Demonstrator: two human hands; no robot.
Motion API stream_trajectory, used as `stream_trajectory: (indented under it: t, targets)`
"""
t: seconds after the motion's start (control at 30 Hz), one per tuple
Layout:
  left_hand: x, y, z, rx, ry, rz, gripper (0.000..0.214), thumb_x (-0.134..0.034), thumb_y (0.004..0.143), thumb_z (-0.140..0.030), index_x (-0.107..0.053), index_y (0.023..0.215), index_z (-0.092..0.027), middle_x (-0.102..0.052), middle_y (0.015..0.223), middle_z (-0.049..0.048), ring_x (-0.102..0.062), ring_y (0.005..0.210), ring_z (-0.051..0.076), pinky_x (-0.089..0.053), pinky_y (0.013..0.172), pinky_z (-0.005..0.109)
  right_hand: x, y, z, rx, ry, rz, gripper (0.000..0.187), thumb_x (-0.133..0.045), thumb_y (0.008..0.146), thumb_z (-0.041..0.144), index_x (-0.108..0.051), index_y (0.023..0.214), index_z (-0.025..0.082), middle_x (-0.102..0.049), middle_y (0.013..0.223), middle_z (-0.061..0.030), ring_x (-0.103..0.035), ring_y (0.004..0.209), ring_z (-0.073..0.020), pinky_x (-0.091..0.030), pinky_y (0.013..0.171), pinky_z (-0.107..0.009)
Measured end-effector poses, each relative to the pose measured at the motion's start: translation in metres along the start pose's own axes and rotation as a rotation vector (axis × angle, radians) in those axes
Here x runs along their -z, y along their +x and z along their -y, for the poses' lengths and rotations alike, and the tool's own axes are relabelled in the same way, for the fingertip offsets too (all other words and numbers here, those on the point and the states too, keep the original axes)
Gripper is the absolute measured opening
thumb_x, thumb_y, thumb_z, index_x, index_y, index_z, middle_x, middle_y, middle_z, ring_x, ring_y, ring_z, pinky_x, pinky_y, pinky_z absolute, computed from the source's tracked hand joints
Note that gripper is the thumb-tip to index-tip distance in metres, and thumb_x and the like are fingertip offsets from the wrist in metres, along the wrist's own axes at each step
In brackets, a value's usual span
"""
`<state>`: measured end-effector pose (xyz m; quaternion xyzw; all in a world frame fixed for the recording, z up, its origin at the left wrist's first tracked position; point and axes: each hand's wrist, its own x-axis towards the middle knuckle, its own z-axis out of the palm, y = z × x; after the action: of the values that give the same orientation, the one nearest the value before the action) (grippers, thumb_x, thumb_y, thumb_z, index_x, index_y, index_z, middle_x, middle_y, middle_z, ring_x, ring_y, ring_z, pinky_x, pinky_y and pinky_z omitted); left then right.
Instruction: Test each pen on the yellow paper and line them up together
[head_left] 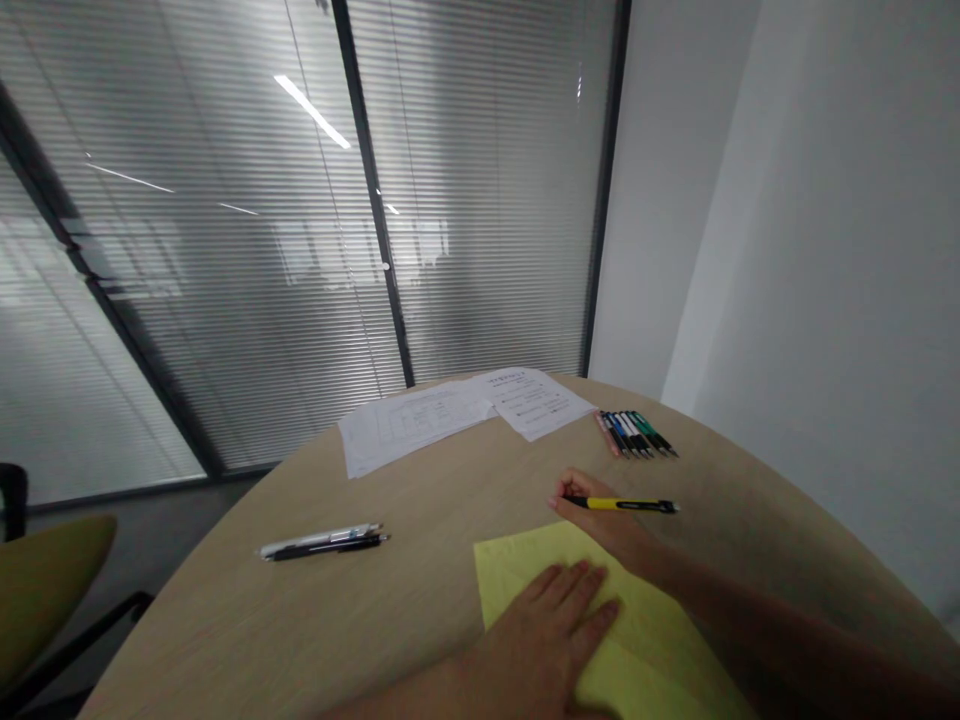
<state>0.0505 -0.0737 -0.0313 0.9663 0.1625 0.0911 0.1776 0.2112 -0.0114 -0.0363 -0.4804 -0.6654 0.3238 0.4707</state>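
Observation:
My left hand [541, 640] lies flat on a sheet of yellow paper [649, 640], its fingers slightly apart and holding nothing. My right hand [592, 510] grips a yellow and black pen [622, 504] just above the sheet's far edge. Both rest on a round light wood table [390, 625]. Farther left lie two pens [324, 542], one black and one white, side by side. A bundle of several coloured pens [636, 434] sits near the far rim. Next to it are two printed white sheets [416, 425] [534, 402], partly overlapping.
Behind the table stands a glass partition with lowered slat blinds [300, 250]. A white wall [825, 250] rises on the right. An olive chair [41, 595] with a dark frame stands beyond the table's left edge.

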Motion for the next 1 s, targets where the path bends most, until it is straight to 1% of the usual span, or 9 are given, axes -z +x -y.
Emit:
stream_trajectory:
  t: [0.13,0.23,0.33,0.43,0.6,0.77,0.87,1.0]
  targets:
    - [-0.008,-0.002,0.01,0.005,0.068,0.008,0.073,-0.041,0.077,-0.057,-0.023,0.132,-0.013,-0.02,0.137,0.0193,-0.017,0.125,0.03,-0.02,0.1,0.046,-0.007,-0.002,0.0,-0.032,-0.02,-0.031,0.015,-0.047,0.069,0.029,-0.041,0.059,0.02,-0.04,0.055,0.0055,-0.04,0.054,-0.009,-0.034,0.05,-0.02]
    - [-0.013,-0.001,0.012,0.009,0.075,0.003,0.072,-0.04,0.077,-0.058,-0.025,0.131,-0.013,-0.022,0.136,0.02,-0.018,0.125,0.03,-0.021,0.099,0.047,-0.013,-0.001,-0.005,-0.058,-0.018,-0.003,0.014,-0.049,0.066,0.026,-0.041,0.057,0.02,-0.039,0.052,0.0061,-0.038,0.051,-0.0086,-0.032,0.048,-0.019]
    - [-0.017,0.0,0.013,0.015,0.073,0.011,0.073,-0.039,0.076,-0.059,-0.026,0.131,-0.012,-0.024,0.136,0.0209,-0.019,0.125,0.031,-0.02,0.099,0.047,-0.021,-0.002,-0.013,-0.081,-0.031,-0.014,0.014,-0.05,0.063,0.022,-0.039,0.054,0.02,-0.038,0.051,0.0065,-0.038,0.05,-0.0087,-0.033,0.048,-0.02]
    - [-0.021,0.0,0.014,0.046,0.091,-0.004,0.077,-0.039,0.074,-0.062,-0.024,0.131,-0.012,-0.024,0.136,0.0208,-0.018,0.125,0.031,-0.017,0.1,0.05,-0.026,-0.004,-0.017,-0.09,-0.044,-0.018,0.014,-0.05,0.063,0.023,-0.039,0.054,0.02,-0.04,0.052,0.0059,-0.039,0.052,-0.0092,-0.032,0.049,-0.02]
    - [-0.024,-0.002,0.015,0.099,0.119,-0.02,0.079,-0.038,0.072,-0.065,-0.024,0.132,-0.016,-0.023,0.136,0.02,-0.015,0.125,0.034,-0.016,0.097,0.056,-0.026,-0.006,-0.019,-0.083,-0.085,-0.023,0.011,-0.049,0.063,0.02,-0.04,0.056,0.02,-0.041,0.052,0.0061,-0.04,0.052,-0.0092,-0.032,0.049,-0.02]
    - [-0.023,-0.003,0.013,0.098,0.119,-0.025,0.079,-0.04,0.071,-0.065,-0.026,0.131,-0.015,-0.023,0.136,0.0203,-0.015,0.125,0.035,-0.017,0.096,0.057,-0.025,-0.008,-0.021,-0.094,-0.142,-0.069,0.016,-0.047,0.063,0.018,-0.036,0.053,0.02,-0.038,0.05,0.0065,-0.038,0.05,-0.0089,-0.03,0.049,-0.02]
    - [-0.023,-0.002,0.013,0.098,0.115,-0.018,0.078,-0.038,0.072,-0.064,-0.025,0.131,-0.015,-0.023,0.136,0.0205,-0.015,0.125,0.035,-0.016,0.097,0.057,-0.024,-0.008,-0.022,-0.081,-0.15,-0.067,0.019,-0.047,0.064,0.02,-0.034,0.051,0.02,-0.037,0.049,0.0066,-0.037,0.05,-0.0087,-0.03,0.049,-0.02]
    - [-0.023,-0.002,0.013,0.102,0.117,-0.001,0.079,-0.036,0.073,-0.065,-0.024,0.132,-0.015,-0.022,0.136,0.0208,-0.015,0.125,0.034,-0.016,0.096,0.057,-0.025,-0.008,-0.024,-0.062,-0.127,-0.053,0.017,-0.047,0.063,0.021,-0.034,0.051,0.02,-0.037,0.049,0.0068,-0.037,0.05,-0.0085,-0.029,0.049,-0.02]
